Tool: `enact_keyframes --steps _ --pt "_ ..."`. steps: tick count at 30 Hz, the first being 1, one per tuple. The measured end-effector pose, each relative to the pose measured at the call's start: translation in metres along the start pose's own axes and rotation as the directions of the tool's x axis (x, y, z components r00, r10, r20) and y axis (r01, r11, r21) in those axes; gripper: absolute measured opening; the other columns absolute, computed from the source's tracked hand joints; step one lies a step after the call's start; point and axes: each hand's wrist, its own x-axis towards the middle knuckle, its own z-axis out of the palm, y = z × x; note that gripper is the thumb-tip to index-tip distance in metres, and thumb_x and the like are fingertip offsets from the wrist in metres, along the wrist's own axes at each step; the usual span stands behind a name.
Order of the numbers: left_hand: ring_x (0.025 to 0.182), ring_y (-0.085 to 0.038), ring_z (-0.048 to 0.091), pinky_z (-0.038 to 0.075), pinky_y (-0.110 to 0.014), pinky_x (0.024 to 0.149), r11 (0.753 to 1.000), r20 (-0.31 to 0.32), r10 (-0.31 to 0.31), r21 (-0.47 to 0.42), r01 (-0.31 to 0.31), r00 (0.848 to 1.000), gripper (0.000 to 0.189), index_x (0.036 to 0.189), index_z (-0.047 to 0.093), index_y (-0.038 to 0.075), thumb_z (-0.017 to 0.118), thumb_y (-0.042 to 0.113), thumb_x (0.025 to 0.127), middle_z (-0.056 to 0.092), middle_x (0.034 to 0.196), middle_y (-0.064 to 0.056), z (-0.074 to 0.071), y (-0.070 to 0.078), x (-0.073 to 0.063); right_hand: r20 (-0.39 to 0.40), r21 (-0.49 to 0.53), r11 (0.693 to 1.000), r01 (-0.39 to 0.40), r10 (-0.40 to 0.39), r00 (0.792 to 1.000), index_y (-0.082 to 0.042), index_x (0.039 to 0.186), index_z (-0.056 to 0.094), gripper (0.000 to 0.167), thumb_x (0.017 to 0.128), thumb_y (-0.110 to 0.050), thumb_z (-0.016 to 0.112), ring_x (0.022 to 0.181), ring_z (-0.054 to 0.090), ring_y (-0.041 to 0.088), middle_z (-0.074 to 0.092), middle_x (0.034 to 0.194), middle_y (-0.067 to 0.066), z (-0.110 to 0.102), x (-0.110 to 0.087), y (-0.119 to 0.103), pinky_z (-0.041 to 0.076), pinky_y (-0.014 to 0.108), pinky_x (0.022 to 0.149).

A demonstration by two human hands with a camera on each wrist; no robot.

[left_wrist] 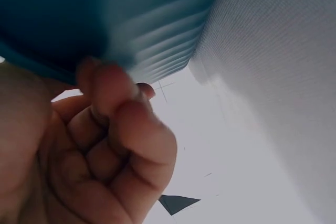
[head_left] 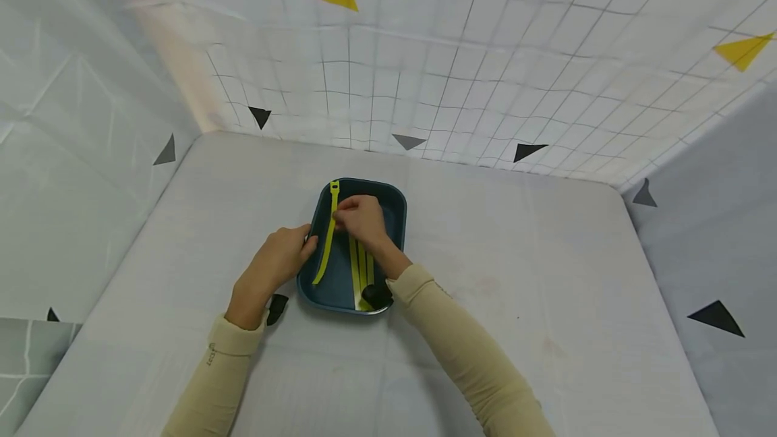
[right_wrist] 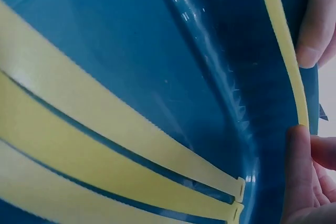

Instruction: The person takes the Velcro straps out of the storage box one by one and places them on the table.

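A yellow strap point(head_left: 326, 251) with a slotted head, looking like a cable tie, is pinched between the thumb and fingers of my right hand point(head_left: 363, 221). It stands above the left part of the dark blue tray point(head_left: 396, 204). In the right wrist view my right fingertips point(right_wrist: 298, 156) hold the strap point(right_wrist: 286, 45) near one edge of the tray. Several similar yellow straps point(right_wrist: 131, 124) lie side by side on the tray floor, partly hidden by my right arm in the head view. My left hand point(head_left: 278, 258) grips the tray's left rim, fingers point(left_wrist: 147, 135) curled under it.
The tray rests on a white-covered table point(head_left: 516, 302). Behind it rises a white wall sheet point(head_left: 425, 52) with grid lines and yellow, grey and black triangles. Pale side sheets point(head_left: 73, 154) stand at left and right.
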Motion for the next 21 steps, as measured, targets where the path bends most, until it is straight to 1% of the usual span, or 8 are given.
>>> enact_keyframes --steps 3,7,12,15,18,21 --pt "0.058 -0.019 0.05 0.041 -0.033 0.055 1.0 0.004 -0.007 0.0 0.007 1.0 0.018 0.088 0.056 0.004 0.054 0.015 0.102 0.051 0.065 -0.005 -0.0001 0.0001 -0.0003 -0.006 0.004 1.0 0.011 -0.011 1.0 0.006 0.095 0.07 0.008 0.09 0.0 0.067 0.074 0.071 0.028 0.07 0.088 0.015 -0.0015 -0.0009 -0.003 0.056 0.048 0.076" --pt "0.058 -0.02 0.051 0.042 -0.033 0.055 1.0 0.011 -0.021 -0.005 0.021 1.0 0.017 0.094 0.059 0.001 0.054 0.015 0.102 0.052 0.065 -0.005 -0.0001 -0.0001 -0.0002 -0.02 -0.01 1.0 0.014 -0.015 1.0 0.005 0.096 0.071 0.008 0.091 -0.001 0.067 0.074 0.071 0.028 0.07 0.087 0.014 -0.0036 -0.0019 -0.006 0.056 0.046 0.075" --pt "0.058 -0.02 0.052 0.043 -0.034 0.055 1.0 0.009 -0.026 -0.002 0.026 1.0 0.018 0.097 0.06 0.0 0.054 0.016 0.102 0.054 0.066 -0.006 0.0 -0.0014 0.0004 -0.026 0.013 1.0 0.009 -0.008 1.0 0.005 0.098 0.071 0.011 0.092 -0.003 0.067 0.076 0.071 0.028 0.07 0.089 0.015 -0.0055 -0.003 -0.0081 0.056 0.045 0.076" --pt "0.057 -0.02 0.052 0.043 -0.034 0.055 1.0 0.003 -0.018 0.001 0.018 1.0 0.018 0.093 0.059 0.001 0.054 0.016 0.102 0.054 0.066 -0.006 0.0002 -0.0023 0.0008 -0.034 0.036 0.999 -0.003 0.004 0.999 0.005 0.099 0.071 0.012 0.092 -0.004 0.068 0.075 0.071 0.025 0.07 0.09 0.014 -0.0068 -0.0037 -0.0085 0.056 0.042 0.076" --pt "0.057 -0.02 0.052 0.043 -0.034 0.055 1.0 -0.001 -0.009 -0.001 0.009 1.0 0.018 0.092 0.059 0.002 0.054 0.016 0.102 0.054 0.066 -0.006 0.0004 -0.0025 0.0008 -0.047 0.057 0.998 -0.013 0.016 0.999 0.004 0.099 0.072 0.012 0.092 -0.005 0.069 0.073 0.07 0.022 0.07 0.089 0.013 -0.0081 -0.004 -0.0094 0.057 0.036 0.074" --pt "0.057 -0.02 0.052 0.043 -0.034 0.055 1.0 0.001 -0.005 0.004 0.005 1.0 0.018 0.091 0.059 0.002 0.054 0.016 0.102 0.054 0.066 -0.005 0.0004 -0.0021 0.0009 -0.056 0.091 0.996 -0.012 0.017 0.998 0.004 0.099 0.071 0.012 0.091 -0.005 0.069 0.073 0.07 0.021 0.07 0.089 0.013 -0.0098 -0.0046 -0.01 0.057 0.032 0.071"
